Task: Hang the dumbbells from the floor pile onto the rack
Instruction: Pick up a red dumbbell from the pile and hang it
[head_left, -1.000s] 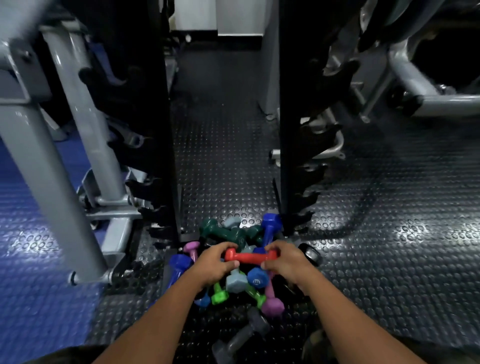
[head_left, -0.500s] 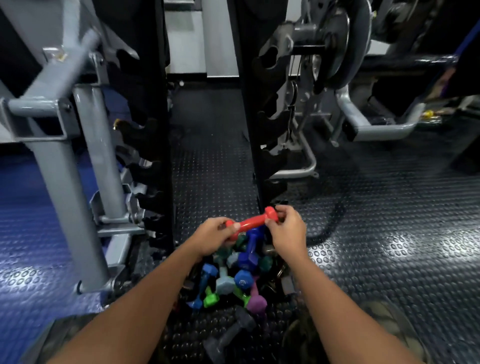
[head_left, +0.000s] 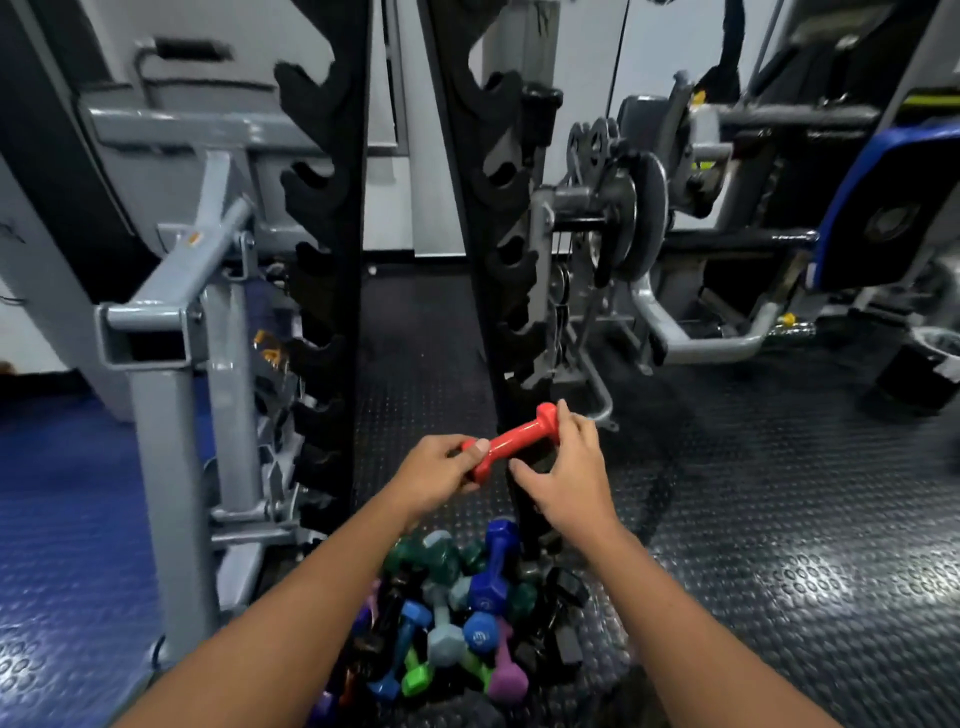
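Small red coated dumbbell (head_left: 514, 440) held up before the rack

Left hand (head_left: 441, 475) gripped its lower end, right hand (head_left: 569, 475) pinched its upper end; it tilted above the colourful floor pile of dumbbells (head_left: 457, 618), just before the black notched rack upright (head_left: 493, 249)

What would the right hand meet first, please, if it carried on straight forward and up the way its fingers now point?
Probably the right black notched upright of the rack, just beyond the right hand and the red dumbbell; depth is hard to judge.

A gym. Studded rubber floor (head_left: 779, 519), a notched black rack (head_left: 337, 260), grey weight machines (head_left: 623, 208). Coloured dumbbells (head_left: 457, 613) lie piled.
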